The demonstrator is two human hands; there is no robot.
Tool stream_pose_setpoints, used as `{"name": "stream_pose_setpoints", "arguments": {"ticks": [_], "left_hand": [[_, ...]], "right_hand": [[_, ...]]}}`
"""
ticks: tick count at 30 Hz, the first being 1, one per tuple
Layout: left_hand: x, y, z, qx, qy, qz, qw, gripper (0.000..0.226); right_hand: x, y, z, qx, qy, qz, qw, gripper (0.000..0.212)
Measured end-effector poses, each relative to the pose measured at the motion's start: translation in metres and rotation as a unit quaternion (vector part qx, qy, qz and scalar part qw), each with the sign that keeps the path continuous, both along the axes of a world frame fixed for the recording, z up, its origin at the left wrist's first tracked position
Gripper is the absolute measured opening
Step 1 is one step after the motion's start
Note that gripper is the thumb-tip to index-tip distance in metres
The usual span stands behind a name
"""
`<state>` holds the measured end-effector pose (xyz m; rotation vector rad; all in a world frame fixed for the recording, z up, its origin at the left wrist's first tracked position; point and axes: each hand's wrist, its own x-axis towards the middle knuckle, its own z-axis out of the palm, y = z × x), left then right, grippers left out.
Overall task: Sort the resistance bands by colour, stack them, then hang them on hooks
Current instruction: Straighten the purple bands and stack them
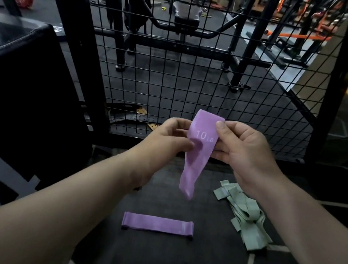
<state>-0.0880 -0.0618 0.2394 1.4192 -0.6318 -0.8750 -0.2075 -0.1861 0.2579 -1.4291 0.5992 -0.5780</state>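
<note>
A purple resistance band [196, 155] marked "10 LB" hangs in front of me, held up by both hands. My left hand [168, 135] pinches its left edge, with a finger showing through the thin rubber. My right hand [243, 146] pinches its upper right edge between thumb and fingers. Below, a second purple band [157, 223] lies flat on the dark mat. To its right sits a loose pile of several pale green bands [243, 213]. No hooks can be made out.
A black wire-mesh panel [195, 74] stands just beyond my hands, with gym machines behind it. A black padded box [24, 97] rises at my left. A belt-like strap [128, 117] lies at the foot of the mesh. The dark mat [158, 256] spreads below.
</note>
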Motion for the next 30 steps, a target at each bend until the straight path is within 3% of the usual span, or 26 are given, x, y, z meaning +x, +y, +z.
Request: {"name": "stream_pose_setpoints", "arguments": {"ticks": [4, 7, 12, 15, 17, 20, 25, 28, 30], "left_hand": [[-0.004, -0.004, -0.007, -0.029, -0.049, 0.019, 0.998, 0.015], [-0.003, -0.004, -0.009, -0.039, -0.076, 0.024, 0.996, 0.008], [-0.003, -0.002, -0.006, -0.029, -0.085, -0.011, 0.996, 0.016], [-0.007, -0.001, -0.003, -0.028, -0.029, -0.039, 0.998, 0.026], [-0.008, -0.001, -0.005, -0.030, -0.004, -0.060, 0.998, 0.034], [-0.009, 0.000, -0.013, -0.015, -0.038, -0.124, 0.991, 0.046], [-0.012, 0.005, -0.017, 0.042, -0.049, -0.192, 0.979, 0.038], [-0.013, 0.007, -0.015, 0.042, -0.009, -0.216, 0.975, 0.027], [-0.014, 0.007, -0.010, 0.008, 0.043, -0.184, 0.982, 0.014]], "right_hand": [[-0.001, -0.001, -0.002, -0.113, 0.010, -0.014, 0.993, 0.009], [-0.001, 0.002, -0.002, -0.148, -0.006, 0.003, 0.989, 0.010], [-0.003, 0.003, -0.001, -0.158, -0.012, 0.022, 0.987, 0.014], [-0.002, 0.005, 0.000, -0.161, -0.018, 0.011, 0.987, 0.007], [-0.001, 0.007, 0.001, -0.136, -0.031, 0.000, 0.990, 0.005], [0.000, 0.012, 0.008, -0.058, -0.057, 0.000, 0.997, 0.006], [0.000, 0.006, 0.021, 0.060, -0.108, -0.038, 0.992, 0.024], [0.001, -0.005, 0.016, 0.111, -0.088, -0.066, 0.988, 0.032], [0.002, -0.008, 0.011, 0.161, -0.036, -0.026, 0.986, 0.043]]}}
